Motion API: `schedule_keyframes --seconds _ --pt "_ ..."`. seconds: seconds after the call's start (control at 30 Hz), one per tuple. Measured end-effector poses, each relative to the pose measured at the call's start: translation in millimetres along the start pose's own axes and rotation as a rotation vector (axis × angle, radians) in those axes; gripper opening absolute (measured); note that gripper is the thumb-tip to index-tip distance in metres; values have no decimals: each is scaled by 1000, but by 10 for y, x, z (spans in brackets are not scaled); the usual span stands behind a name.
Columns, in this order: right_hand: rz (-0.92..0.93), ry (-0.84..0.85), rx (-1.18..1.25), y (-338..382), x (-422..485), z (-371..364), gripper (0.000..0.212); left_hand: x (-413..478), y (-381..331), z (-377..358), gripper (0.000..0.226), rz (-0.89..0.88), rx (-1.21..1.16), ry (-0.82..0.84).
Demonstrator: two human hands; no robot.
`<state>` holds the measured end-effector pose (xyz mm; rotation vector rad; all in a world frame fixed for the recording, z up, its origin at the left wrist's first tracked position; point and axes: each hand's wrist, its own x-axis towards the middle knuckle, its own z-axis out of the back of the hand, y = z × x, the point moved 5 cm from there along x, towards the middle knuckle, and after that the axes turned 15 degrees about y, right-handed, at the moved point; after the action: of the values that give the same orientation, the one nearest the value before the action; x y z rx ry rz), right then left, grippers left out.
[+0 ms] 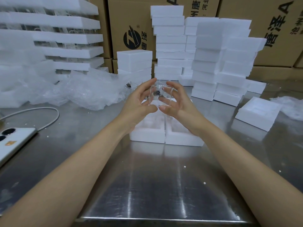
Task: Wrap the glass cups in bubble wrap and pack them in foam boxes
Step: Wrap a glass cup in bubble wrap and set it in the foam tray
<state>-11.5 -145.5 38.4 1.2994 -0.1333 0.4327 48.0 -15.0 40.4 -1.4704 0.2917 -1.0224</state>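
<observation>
A steel bench fills the view from 6 o'clock up to the middle, and behind it, from 11 to 2 o'clock, stands a wall of brown cardboard cartons printed with black characters. In front of the cartons at 12 to 2 o'clock rise uneven stacks of white foam boxes; at 10 o'clock foam trays are layered with clear glassware between them. Below those, at 9 to 10 o'clock, lies a crumpled heap of bubble wrap. One closed foam box sits apart at 3 o'clock. At the centre two open foam boxes stand side by side, touching, under the wrists. Above them the left hand and the right hand hold one clear glass cup between them, raised off the bench, fingers spread and curved around its sides. More glass cups stand just behind the hands at 12 o'clock. At 8 o'clock a white phone lies face down with a white cable looping from it
</observation>
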Motion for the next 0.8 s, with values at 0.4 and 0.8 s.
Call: schedule_keyframes --seconds 0.4,0.8 --pt "72 -174 -188 71 0 52 75 34 33 25 64 114 147 -34" --pt "176 -323 -511 148 -27 107 64 29 61 27 45 142 -178 -35"
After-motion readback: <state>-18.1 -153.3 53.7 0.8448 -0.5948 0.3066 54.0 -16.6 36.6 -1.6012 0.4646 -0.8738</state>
